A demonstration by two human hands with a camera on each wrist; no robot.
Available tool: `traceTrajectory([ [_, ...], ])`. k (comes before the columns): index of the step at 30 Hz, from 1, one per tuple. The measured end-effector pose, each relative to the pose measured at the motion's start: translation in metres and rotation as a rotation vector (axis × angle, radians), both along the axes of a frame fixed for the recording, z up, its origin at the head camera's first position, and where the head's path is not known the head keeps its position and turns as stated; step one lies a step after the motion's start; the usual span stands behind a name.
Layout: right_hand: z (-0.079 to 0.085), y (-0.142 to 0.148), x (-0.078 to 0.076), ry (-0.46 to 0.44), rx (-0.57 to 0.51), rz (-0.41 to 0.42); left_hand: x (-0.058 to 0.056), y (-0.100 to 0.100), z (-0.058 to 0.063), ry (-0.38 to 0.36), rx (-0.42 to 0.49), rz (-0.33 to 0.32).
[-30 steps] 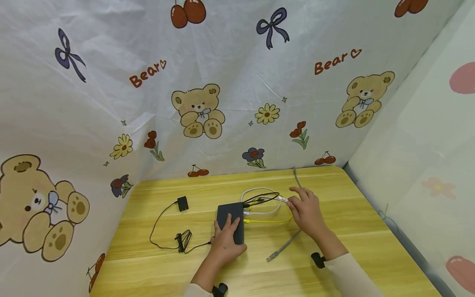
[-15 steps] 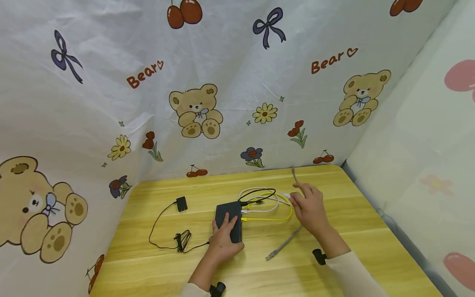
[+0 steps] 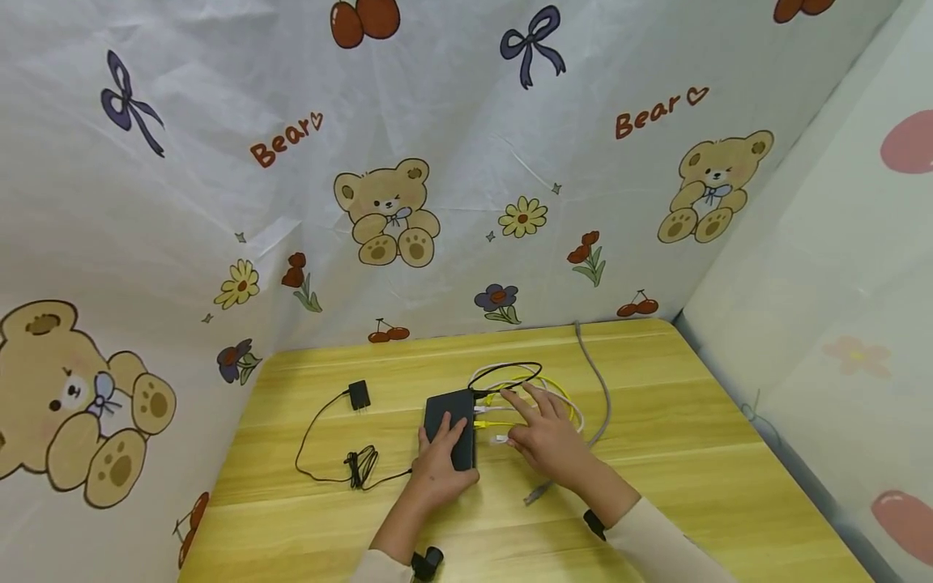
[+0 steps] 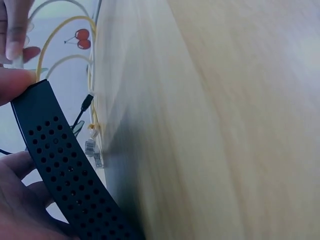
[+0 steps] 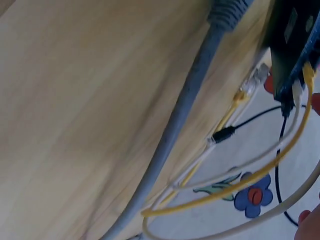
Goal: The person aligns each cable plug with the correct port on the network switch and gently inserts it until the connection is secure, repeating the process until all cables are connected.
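A flat black router [image 3: 455,403] with vent holes in its side sits mid-table. My left hand [image 3: 437,470] holds it, fingers spread over the top and thumb at the near right corner. To its right, my right hand [image 3: 557,445] pinches the end of a white network cable, whose clear plug [image 3: 500,440] points at the router's port side. A yellow network cable [image 3: 490,424] and another white cable [image 5: 280,146] run into that side. A thin black cable [image 3: 535,368] also leaves the router, looping behind it; a loose black plug [image 5: 223,134] hangs among the cables.
A black power adapter [image 3: 359,395] lies on the left, its cord bundled [image 3: 360,467] on the way to the router. A grey network cable [image 3: 607,397] curves along the right, its plug [image 3: 537,494] near the front. Patterned cloth [image 3: 452,202] stands behind the wooden table [image 3: 291,534].
My right hand has carried the white cable's plug left and toward me, from behind the cable loops to beside the router. The left hand stays on the router.
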State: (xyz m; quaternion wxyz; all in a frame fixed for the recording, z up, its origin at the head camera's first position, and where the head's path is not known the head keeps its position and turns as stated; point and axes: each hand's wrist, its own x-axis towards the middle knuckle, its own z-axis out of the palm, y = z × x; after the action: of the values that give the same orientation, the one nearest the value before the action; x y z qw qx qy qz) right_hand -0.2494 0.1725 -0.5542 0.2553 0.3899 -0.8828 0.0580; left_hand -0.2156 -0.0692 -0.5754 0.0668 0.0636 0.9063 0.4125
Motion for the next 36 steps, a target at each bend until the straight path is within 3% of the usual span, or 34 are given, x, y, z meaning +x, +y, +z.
traceTrajectory([
  [13,-0.014,-0.025,-0.002,-0.073,0.047,-0.074,0.002,-0.001,-0.001,-0.002,0.034,-0.016],
  [30,-0.005,-0.041,-0.002,-0.079,0.096,-0.049,0.001,-0.002,-0.001,0.015,0.010,0.011],
  [36,-0.004,-0.046,-0.004,-0.128,0.097,-0.046,0.000,-0.002,-0.003,0.037,-0.032,0.012],
])
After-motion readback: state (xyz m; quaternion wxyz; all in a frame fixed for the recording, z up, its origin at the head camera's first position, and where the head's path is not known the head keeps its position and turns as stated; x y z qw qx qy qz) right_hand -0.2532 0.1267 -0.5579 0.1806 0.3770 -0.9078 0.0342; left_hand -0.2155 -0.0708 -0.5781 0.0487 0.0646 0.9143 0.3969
